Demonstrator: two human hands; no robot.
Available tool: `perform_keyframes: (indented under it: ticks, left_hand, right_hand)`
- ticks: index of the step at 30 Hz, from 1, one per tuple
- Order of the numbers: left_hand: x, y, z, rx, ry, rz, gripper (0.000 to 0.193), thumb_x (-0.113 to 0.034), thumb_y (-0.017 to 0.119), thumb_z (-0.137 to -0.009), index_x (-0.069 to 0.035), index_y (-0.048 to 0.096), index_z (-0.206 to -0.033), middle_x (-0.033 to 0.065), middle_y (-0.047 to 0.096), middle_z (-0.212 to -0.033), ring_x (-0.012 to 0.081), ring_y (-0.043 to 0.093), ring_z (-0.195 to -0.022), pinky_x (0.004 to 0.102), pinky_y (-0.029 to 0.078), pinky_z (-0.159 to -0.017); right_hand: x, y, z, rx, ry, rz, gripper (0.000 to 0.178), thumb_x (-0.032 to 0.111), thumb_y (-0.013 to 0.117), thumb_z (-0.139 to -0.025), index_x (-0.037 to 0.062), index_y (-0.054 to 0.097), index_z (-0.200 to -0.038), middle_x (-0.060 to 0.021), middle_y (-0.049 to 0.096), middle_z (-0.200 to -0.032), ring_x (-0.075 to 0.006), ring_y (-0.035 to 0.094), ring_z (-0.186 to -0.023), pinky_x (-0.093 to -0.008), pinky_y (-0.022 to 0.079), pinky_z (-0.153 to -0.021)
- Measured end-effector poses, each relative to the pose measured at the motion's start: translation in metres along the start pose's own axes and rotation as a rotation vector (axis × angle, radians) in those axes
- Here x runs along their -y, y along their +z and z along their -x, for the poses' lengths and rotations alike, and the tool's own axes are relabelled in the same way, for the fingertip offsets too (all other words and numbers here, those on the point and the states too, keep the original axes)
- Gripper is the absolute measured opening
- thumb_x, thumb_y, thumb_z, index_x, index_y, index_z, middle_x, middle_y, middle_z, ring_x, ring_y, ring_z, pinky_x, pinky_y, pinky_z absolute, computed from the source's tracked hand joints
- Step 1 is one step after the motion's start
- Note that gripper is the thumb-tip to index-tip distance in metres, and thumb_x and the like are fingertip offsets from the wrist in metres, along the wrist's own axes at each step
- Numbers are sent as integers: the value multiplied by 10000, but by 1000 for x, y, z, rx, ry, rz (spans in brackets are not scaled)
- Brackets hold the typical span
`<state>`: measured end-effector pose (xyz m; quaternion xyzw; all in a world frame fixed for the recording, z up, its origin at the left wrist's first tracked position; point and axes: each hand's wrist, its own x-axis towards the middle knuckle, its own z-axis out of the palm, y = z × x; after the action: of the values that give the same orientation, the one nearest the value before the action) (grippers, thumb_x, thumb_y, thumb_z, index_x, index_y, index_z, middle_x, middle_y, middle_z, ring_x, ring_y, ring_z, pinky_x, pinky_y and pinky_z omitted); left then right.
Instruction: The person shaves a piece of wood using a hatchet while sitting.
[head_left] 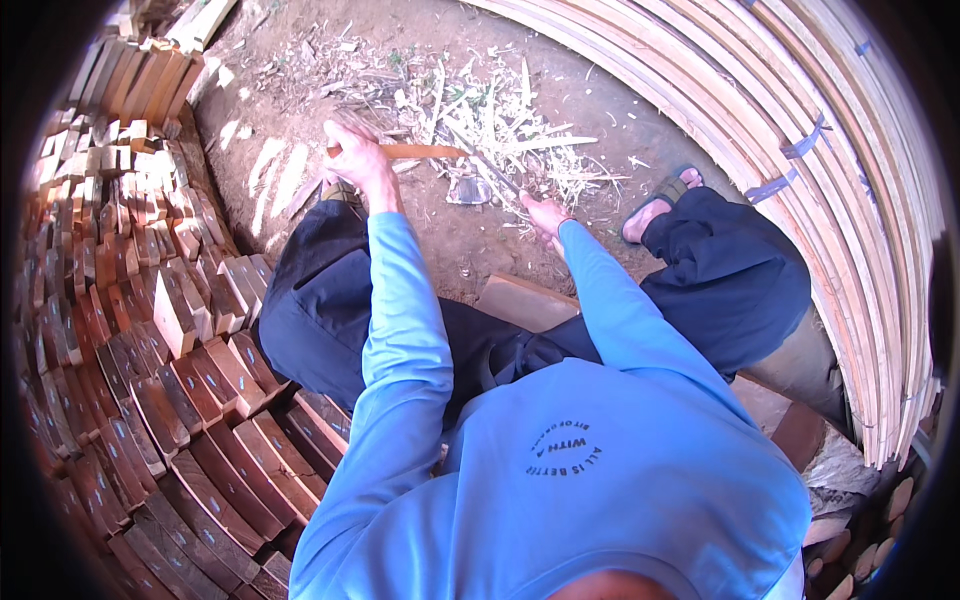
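Observation:
My left hand [362, 160] is closed around one end of a slightly curved, orange-brown wooden handle [420, 151] that points to the right. Close below its far end is a shiny metal piece [468, 188]; I cannot tell whether the two are joined. My right hand [545, 216] grips the near end of a thin, dark, narrow strip [497, 178], which slants up and left toward the tip of the handle. Pale wood shavings [510, 125] lie in a loose heap on the ground beneath and beyond both hands.
Stacked wooden blocks [190, 400] fill the left side, right up to my left leg. Long pale boards [830, 180] curve along the right, with blue ties [790, 170] around them. Between my legs lies a flat brownish slab [525, 300]. My sandalled foot [655, 208] is beside the shavings.

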<state>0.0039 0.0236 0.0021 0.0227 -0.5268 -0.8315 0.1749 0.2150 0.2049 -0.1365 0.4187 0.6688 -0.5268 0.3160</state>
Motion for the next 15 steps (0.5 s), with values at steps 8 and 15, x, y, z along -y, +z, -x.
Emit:
perform_keyframes:
  ticks: [8, 15]
  left_hand:
    - [-14, -22, -5, -25, -45, -96, 383, -259, 543, -998, -116, 445, -656, -27, 461, -565, 72, 429, -476, 225, 364, -467]
    - [23, -28, -39, -327, -35, -786, 311, -297, 564, -948, -47, 490, -777, 40, 477, -646, 169, 453, -512, 296, 430, -493]
  right_hand:
    - [16, 38, 27, 14, -90, -102, 645, 613, 401, -946, 33, 521, -691, -49, 445, -500, -186, 460, -415, -372, 425, -436]
    - [13, 39, 11, 18, -86, -127, 641, 616, 469, -918, 18, 625, -1086, -84, 632, -851, -184, 597, -689, -363, 522, -580]
